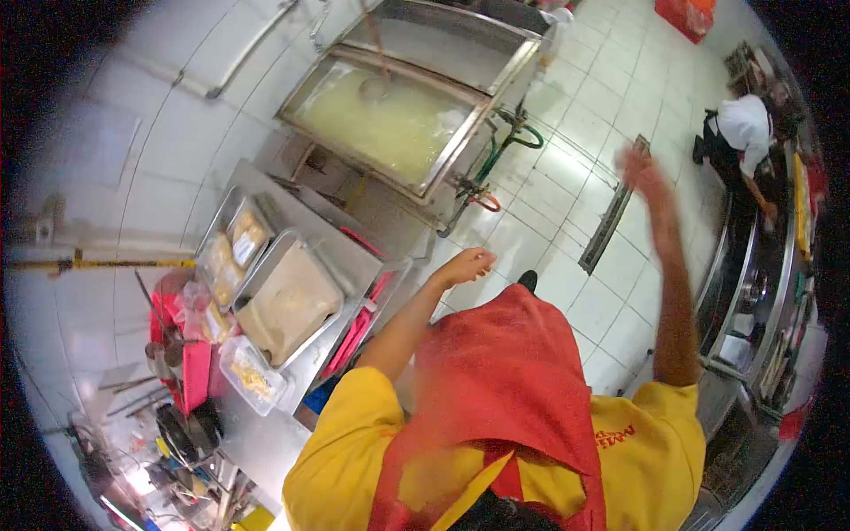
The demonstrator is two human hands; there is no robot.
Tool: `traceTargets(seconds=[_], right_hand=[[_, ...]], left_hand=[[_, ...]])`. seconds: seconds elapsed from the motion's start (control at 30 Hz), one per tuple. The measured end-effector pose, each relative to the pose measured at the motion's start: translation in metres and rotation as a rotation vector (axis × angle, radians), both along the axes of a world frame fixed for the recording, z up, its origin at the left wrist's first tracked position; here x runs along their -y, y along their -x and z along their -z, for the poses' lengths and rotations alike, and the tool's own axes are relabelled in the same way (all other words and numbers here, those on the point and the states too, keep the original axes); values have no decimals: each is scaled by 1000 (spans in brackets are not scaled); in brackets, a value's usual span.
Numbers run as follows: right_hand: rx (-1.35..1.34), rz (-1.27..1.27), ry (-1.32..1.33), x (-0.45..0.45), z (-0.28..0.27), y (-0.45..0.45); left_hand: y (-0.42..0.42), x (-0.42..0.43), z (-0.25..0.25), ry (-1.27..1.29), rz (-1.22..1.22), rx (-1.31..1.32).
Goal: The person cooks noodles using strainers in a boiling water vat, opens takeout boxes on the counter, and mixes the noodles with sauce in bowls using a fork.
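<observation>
My left hand [467,265] is in mid-air over the tiled floor [540,265], in front of the red apron [505,372]. Its fingers are loosely bent and apart, and no object shows in them. On the right, my right hand [645,173] is raised over a dark floor drain [611,226]. Motion smears its fingers, so their pose is unclear. Between the steel counter [257,442] and the upper floor stands a fryer-like vat [381,119] of bubbling yellowish liquid, with a long-handled tool dipping in. Neither hand touches it.
A tray [292,301], packed food bags [248,239] and a clear tub [255,376] lie on the left counter. Green and red hoses [485,199] hang beside the vat. At the right, a person in white [744,133] leans over a steel counter. A red crate [686,18] is at the top.
</observation>
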State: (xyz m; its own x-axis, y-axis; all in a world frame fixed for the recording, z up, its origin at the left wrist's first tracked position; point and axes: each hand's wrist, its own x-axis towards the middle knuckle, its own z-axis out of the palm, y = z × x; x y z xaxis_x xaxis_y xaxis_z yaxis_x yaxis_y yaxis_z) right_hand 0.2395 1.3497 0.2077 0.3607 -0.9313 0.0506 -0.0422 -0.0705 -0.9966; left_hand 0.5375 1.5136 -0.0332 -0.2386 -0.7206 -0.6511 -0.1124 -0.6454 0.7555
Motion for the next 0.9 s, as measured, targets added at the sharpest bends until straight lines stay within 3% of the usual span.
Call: traceTargets(seconds=[0.03,0.07,0.1,0.13,0.17,0.23,0.27,0.33,0.37,0.43,0.47,0.53,0.6,0.67,0.73,0.8,0.87,0.9], right_hand=[[-446,56,142,-1,90,42],[-942,-208,-105,-17,148,85],[-1170,-120,-153,-62,200,108],[-1336,-211,-77,-110,288,174],[-1455,-479,-332,-149,280,185],[-1270,-526,-696,-211,259,201],[-1183,-462,-735,-249,272,232],[-948,-324,-538,-409,400,367],[-1080,-404,-350,-474,420,425],[-1363,-501,69,-500,389,433],[-1352,-522,-482,-467,353,451],[-1429,-571,-602,-386,328,456],[-1526,-648,-630,-267,269,396],[-1572,-736,-551,-149,217,324],[-1034,-151,-547,-108,259,364],[-648,271,-963,0,194,241],[-717,194,-875,62,162,175],[-777,136,-804,83,154,154]], left_hand=[[6,14,24,-19,17,-2],[11,30,44,-118,-133,-50],[14,44,64,-215,-292,-100],[16,57,83,-247,-364,-85],[17,69,102,-280,-437,-74],[20,88,135,-354,-541,-19],[21,97,144,-360,-568,2],[20,114,162,-397,-622,-30],[18,119,194,-409,-635,-27],[20,135,217,-475,-768,17],[20,144,223,-529,-859,42],[11,141,256,-470,-819,-104],[9,144,272,-403,-779,-237],[15,155,275,-592,-1033,-352],[26,145,294,-484,-953,-296],[29,146,289,-350,-876,-230],[33,154,267,-513,-1230,-492],[37,150,273,-502,-1248,-510]])
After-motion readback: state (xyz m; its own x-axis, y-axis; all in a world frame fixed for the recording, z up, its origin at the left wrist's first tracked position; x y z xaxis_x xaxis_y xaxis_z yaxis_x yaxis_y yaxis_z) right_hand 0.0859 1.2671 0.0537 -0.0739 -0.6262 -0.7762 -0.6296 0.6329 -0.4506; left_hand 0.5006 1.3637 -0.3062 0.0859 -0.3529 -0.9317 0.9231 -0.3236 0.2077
